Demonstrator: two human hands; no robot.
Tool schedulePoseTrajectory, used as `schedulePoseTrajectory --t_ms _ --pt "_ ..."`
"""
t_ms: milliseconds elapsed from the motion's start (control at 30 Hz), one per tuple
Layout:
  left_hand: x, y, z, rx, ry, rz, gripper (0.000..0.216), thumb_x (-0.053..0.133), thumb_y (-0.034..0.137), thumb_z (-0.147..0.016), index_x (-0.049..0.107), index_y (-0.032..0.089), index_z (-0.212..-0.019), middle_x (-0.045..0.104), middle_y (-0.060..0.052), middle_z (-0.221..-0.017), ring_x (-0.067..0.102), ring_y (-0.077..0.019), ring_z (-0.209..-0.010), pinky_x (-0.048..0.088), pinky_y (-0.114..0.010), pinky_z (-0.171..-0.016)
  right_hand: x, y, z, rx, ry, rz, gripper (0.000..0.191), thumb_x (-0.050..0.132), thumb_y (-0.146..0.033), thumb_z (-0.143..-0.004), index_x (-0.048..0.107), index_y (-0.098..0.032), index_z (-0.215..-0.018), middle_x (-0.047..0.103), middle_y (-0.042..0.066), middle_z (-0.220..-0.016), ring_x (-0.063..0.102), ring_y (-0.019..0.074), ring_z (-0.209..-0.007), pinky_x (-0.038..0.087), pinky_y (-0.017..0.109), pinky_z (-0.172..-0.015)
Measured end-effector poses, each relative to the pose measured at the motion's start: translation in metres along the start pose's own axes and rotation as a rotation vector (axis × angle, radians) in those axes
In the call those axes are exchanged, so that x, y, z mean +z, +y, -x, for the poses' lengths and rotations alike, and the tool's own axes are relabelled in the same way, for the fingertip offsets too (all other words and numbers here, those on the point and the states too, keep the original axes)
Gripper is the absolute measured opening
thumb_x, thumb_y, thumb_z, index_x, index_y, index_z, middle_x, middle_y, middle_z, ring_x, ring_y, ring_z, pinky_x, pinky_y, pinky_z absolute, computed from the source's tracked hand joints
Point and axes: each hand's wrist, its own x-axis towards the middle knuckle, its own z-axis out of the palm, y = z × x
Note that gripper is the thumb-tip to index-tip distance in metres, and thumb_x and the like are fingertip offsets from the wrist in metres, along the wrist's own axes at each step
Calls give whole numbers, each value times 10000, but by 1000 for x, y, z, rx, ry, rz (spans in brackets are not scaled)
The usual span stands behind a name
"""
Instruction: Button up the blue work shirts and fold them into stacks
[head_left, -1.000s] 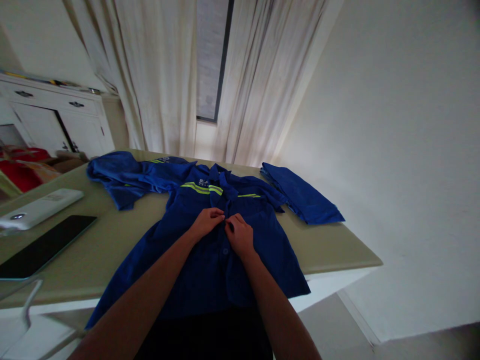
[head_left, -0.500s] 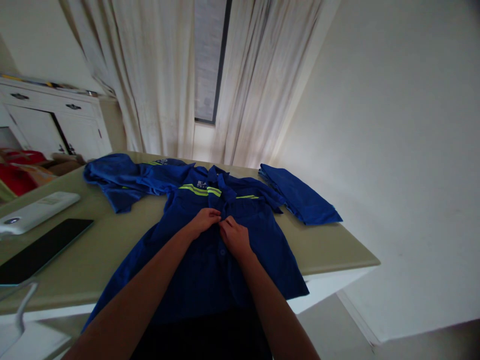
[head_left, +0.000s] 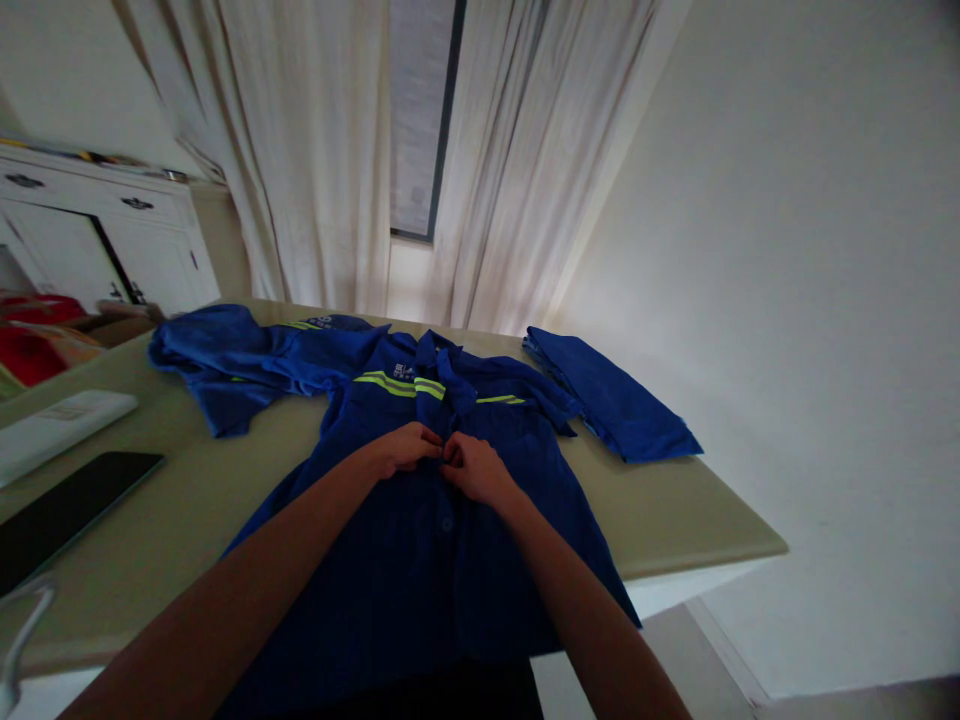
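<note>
– So, where's the shirt?
– Spread mid-table, collar at the far side, hem past the near edge of the table
– And the hands?
– Both at the front opening, tips nearly meeting. The left hand has thumb and fingers pinched together on the cloth; the right hand pinches it too, just beside. A button shows on the near side of them
– Any room to move?
– On the right, yes: bare table runs from the shirt to the right edge. Farther off, a folded cloth lies along that edge, just beside the right sleeve
– And on the left?
– A blue heap adjoins the shirt at the far left; whether sleeve or separate garment, I can't tell. Nearer lie a phone and a white device, with bare table between them and the shirt
</note>
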Motion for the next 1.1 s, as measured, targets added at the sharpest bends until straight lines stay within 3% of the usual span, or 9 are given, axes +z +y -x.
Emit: schedulePoseTrajectory --t_ms 167,233,300,400,533,767,867,1000,1100 --pt "-4 0 -1 -15 -43 -20 248 774 353 -622 790 198 -815 578 30 -532 418 -94 -413 272 -213 -387 -19 7 -24 -50 -281 -120 164 795 -160 -687 666 -229 -762 669 -57 -623 636 137 -552 401 218 -526" --pt "-2 -4 2 47 -37 -39 219 734 384 -686 772 196 -792 610 16 -586 467 -110 -444 334 -212 -393 -23 16 -33 0 -447 -316 147 794 -283 -750 667 -214 -774 672 -41 -611 658 145 -539 441 218 -510" --pt "1 -9 9 155 -29 -85 223 665 394 -771 771 207 -832 638 2 -644 516 -130 -477 388 -224 -415 -22 24 -37 106 -488 -461 280 700 -464 -859 657 -203 -768 673 -12 -618 661 154 -517 455 229 -477" --pt "9 -14 23 370 10 -262 234 619 280 -812 784 262 -978 714 -19 -807 632 -176 -640 481 -260 -565 -13 31 -38 199 -247 -420 392 627 -563 -906 617 -210 -735 644 2 -589 614 151 -459 414 238 -432" --pt "13 -12 32 492 34 -437 345 588 170 -819 776 324 -1064 737 -22 -1090 681 -212 -905 509 -299 -820 -4 34 -34 99 59 -206 175 687 -299 -848 573 -227 -736 622 -20 -596 575 135 -490 374 233 -470" --pt "5 -20 19 411 411 -657 271 470 342 -991 728 272 -1034 694 -70 -1057 647 -264 -985 473 -381 -914 -9 42 -34 115 76 -557 83 548 -211 -826 625 -227 -802 571 -28 -634 547 148 -571 398 240 -514" --pt "1 -13 9 273 405 -773 323 422 418 -1026 702 259 -1004 679 -80 -1050 670 -256 -890 479 -372 -801 -8 42 -36 136 86 -739 35 589 -228 -793 622 -219 -796 544 -29 -639 492 132 -556 371 232 -502" --pt "-1 10 -6 86 393 -980 309 541 427 -979 627 229 -1200 673 -115 -1136 674 -291 -919 486 -391 -771 -5 43 -37 122 101 -890 151 590 -194 -762 633 -225 -903 609 -16 -754 518 132 -614 403 223 -535" --pt "2 16 -16 144 527 -1133 318 515 331 -975 612 177 -1236 640 -155 -1185 624 -334 -1060 481 -465 -873 -5 43 -37 115 101 -911 163 615 -196 -775 642 -230 -933 624 -16 -795 501 115 -587 379 216 -506"
